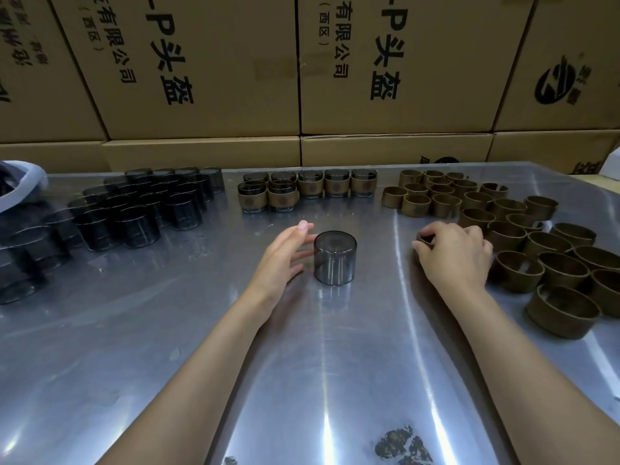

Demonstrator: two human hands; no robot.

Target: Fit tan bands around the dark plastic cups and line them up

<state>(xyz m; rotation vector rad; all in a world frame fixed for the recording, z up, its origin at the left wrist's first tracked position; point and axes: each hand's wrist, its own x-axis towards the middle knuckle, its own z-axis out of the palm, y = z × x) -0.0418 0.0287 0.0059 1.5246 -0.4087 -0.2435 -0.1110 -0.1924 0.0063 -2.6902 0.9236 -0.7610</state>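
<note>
Dark plastic cups [134,209], still bare, crowd the far left of the metal table [167,330], packed close together in rows that run back toward the cardboard boxes [208,62]. At the very left edge a bluish plastic bag [20,182] shows, mostly cut off.

Moving right, the banded cups [307,191] stand lined up at the back centre of the table, each with a tan sleeve round its middle. Five stand side by side in the back row, with two more just in front at the left end.

Nearer to me, my left hand [281,263] lies palm inward with the fingers straight and loosely spread, the fingertips just beside one dark cup [334,258]; I cannot tell whether they touch it. That cup stands alone, mouth down, in the middle of the table, with no band on it.

Further right, my right hand [453,255] is curled over a tan band [424,238], pinching its rim between thumb and fingers, low over the table; the hand hides most of the band.

On the far right the loose tan bands [523,236] stand on edge in a broad cluster, many touching one another, spreading from the back of the table toward the near right edge.
</note>
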